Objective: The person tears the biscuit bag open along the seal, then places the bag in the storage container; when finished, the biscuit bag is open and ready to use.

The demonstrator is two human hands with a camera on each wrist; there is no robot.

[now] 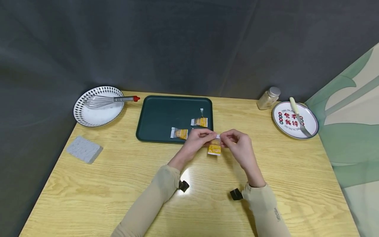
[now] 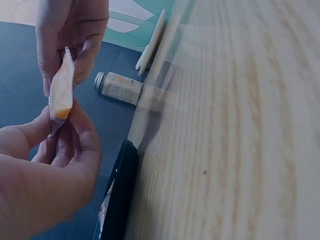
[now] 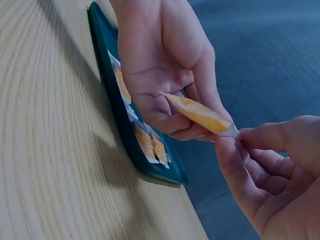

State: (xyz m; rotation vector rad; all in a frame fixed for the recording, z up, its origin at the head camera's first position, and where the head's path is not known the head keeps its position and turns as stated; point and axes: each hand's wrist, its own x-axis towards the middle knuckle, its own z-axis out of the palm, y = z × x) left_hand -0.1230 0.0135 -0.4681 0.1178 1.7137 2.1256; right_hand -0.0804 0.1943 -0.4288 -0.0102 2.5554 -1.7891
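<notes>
Both hands hold one small wrapped snack packet [image 1: 214, 149], clear at the top and yellow below, over the near right edge of a dark green tray [image 1: 165, 113]. My left hand [image 1: 196, 141] pinches the upper left edge between thumb and finger. At the upper right edge, my right hand [image 1: 240, 148] pinches the wrapper. The right wrist view shows the packet [image 3: 200, 114] edge-on, its end between the right thumb and finger. Similar packets [image 1: 180, 133] lie in the tray, one farther back [image 1: 201, 122] with a thin strip beside it.
At the back left, a whisk [image 1: 99, 101] lies across a patterned plate [image 1: 91, 120]. A grey sponge-like block [image 1: 84, 149] is in front of it. To the right stand a lidded jar [image 1: 267, 98] and a plate with red characters [image 1: 284, 128], a spreader [image 1: 299, 118] resting on it.
</notes>
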